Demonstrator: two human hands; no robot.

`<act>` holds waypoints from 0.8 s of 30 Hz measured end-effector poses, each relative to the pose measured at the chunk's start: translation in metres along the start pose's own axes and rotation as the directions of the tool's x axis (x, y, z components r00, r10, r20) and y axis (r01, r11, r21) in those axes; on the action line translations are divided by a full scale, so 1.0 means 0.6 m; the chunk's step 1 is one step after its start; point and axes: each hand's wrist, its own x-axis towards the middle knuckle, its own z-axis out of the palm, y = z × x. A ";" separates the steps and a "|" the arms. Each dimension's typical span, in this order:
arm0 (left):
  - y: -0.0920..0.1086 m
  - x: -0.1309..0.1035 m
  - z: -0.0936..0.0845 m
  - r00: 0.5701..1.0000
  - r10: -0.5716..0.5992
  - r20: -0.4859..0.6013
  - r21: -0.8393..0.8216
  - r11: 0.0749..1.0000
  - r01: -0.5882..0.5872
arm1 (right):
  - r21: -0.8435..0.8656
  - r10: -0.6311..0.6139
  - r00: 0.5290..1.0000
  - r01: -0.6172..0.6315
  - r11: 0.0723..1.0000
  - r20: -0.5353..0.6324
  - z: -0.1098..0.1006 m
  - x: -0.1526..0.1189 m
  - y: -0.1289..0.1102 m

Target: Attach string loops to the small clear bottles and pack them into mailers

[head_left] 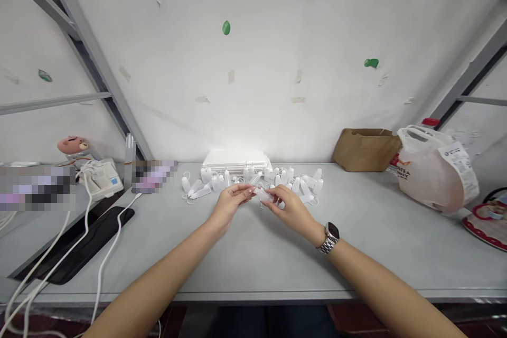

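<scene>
Between my hands, just above the table, is a small translucent plastic bottle (pixel 264 195), tilted on its side. My right hand (pixel 285 202) wraps its fingers around the bottle's body. At the bottle's left end, the fingertips of my left hand (pixel 232 202) are pinched together; the small part there is too blurred to make out. Behind and to both sides of my hands, several similar white bottles (pixel 204 190) stand or lie on the table, some with thin loops or cords attached.
White flat sheets (pixel 235 160) are stacked against the wall behind the bottles. On the right are a cardboard box (pixel 364 150) and a plastic bag (pixel 431 174). To the left, white cables (pixel 105 259) cross a black pad (pixel 95 245) near a power strip (pixel 105 179) on the grey table (pixel 253 264).
</scene>
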 end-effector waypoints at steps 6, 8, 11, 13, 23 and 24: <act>0.002 -0.004 0.005 1.000 0.012 -0.020 0.061 0.998 -0.011 | -0.013 0.016 1.000 -0.015 1.000 0.013 0.003 -0.002 -0.002; 0.002 -0.004 0.007 1.000 0.012 -0.018 0.099 0.995 -0.010 | -0.019 0.021 1.000 -0.021 1.000 0.023 0.004 -0.003 -0.004; 0.004 -0.005 0.010 1.000 0.031 -0.006 0.149 0.988 -0.030 | -0.005 0.049 0.998 -0.049 0.999 0.029 0.005 -0.005 -0.008; 0.006 -0.008 0.012 0.998 0.059 0.001 0.185 0.981 -0.058 | 0.023 0.082 0.996 -0.083 0.996 0.024 0.006 -0.005 -0.010; -0.001 -0.027 0.018 0.947 0.314 0.070 0.526 0.795 -0.302 | 0.077 0.141 0.989 -0.137 0.988 -0.044 0.008 -0.003 -0.008; 0.001 -0.025 0.018 0.957 0.284 0.057 0.473 0.837 -0.276 | 0.077 0.134 0.990 -0.131 0.988 -0.045 0.008 -0.003 -0.008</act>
